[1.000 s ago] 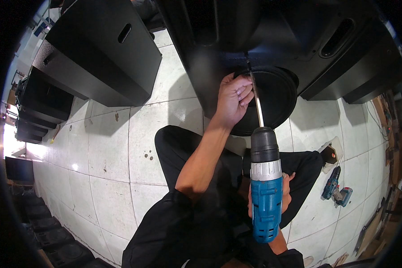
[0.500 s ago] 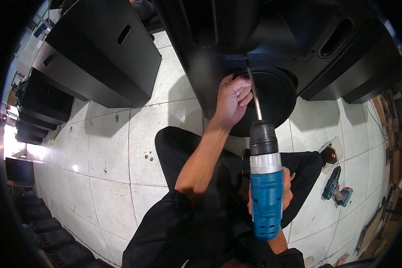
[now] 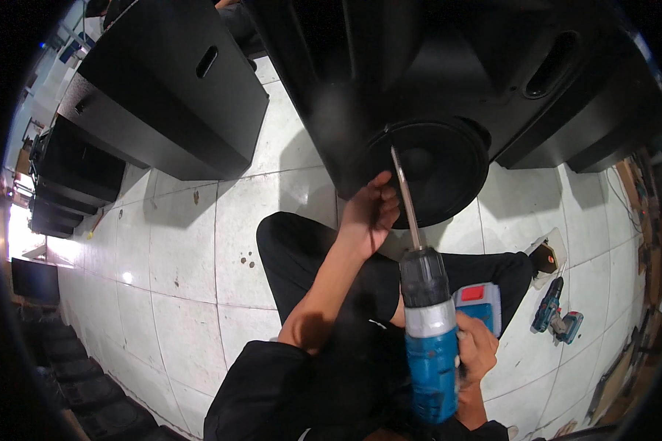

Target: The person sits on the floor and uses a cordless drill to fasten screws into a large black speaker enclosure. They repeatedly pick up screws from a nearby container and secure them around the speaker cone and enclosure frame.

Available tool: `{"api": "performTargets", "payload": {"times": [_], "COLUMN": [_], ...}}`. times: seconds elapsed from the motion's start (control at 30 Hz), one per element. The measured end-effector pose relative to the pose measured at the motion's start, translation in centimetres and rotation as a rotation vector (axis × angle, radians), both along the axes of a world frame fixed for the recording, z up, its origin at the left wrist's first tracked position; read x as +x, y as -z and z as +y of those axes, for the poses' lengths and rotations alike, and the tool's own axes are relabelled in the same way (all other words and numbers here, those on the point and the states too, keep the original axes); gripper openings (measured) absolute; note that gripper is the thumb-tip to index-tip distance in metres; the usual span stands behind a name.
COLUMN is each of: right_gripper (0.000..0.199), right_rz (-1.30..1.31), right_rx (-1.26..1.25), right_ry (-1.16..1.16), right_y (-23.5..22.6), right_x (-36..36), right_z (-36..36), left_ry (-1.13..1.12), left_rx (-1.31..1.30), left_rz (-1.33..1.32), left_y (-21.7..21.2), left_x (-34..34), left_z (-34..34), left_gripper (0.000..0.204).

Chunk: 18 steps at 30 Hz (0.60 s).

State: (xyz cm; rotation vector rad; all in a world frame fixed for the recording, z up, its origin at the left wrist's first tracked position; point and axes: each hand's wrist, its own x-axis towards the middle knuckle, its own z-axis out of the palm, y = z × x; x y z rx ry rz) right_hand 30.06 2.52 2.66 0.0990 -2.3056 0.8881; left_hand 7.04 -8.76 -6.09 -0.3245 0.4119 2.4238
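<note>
My right hand [image 3: 478, 349] is wrapped round the grip of a blue and silver cordless drill [image 3: 432, 367], its long metal bit [image 3: 406, 195] pointing away from me. The bit's tip is over the near left part of a round black speaker driver [image 3: 449, 173]. This driver sits at the lower part of a big black speaker cabinet [image 3: 449, 73]. Left of the bit, my left hand [image 3: 371, 217] is held up with loosely curled, parted fingers and nothing visible in them. A small dark thing too blurred to name stands at the driver's rim.
A second cordless drill [image 3: 555, 312] lies on the tiled floor at the right, beside a white container [image 3: 548, 257]. Other black cabinets [image 3: 176, 88] stand to the left and right. A row of dark speaker units [image 3: 99, 397] lines the lower left.
The drill has drawn back toward me and tilted, its bit now away from the cabinet. My left hand has come off the bit and lowered toward me, its fingers loosening.
</note>
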Motion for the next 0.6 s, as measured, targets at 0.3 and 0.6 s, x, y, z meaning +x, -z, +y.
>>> {"api": "performTargets", "payload": {"times": [0.3,0.6], "right_gripper": [0.044,0.039], "right_rz": [-0.358,-0.440], "right_rx": [-0.072,-0.074], "right_ry": [0.255,0.194], "right_y": [1.2,0.9], "right_x": [3.7,3.9], "right_z": [0.3,0.8], "left_ry": [-0.164,-0.148], "left_rx": [0.063,0.357], "left_rz": [0.203,0.312], "left_y": [-3.8,-5.4], "left_x": [0.4,-0.6], "left_z": [-1.4,-2.5], "left_gripper": [0.019,0.021]}}
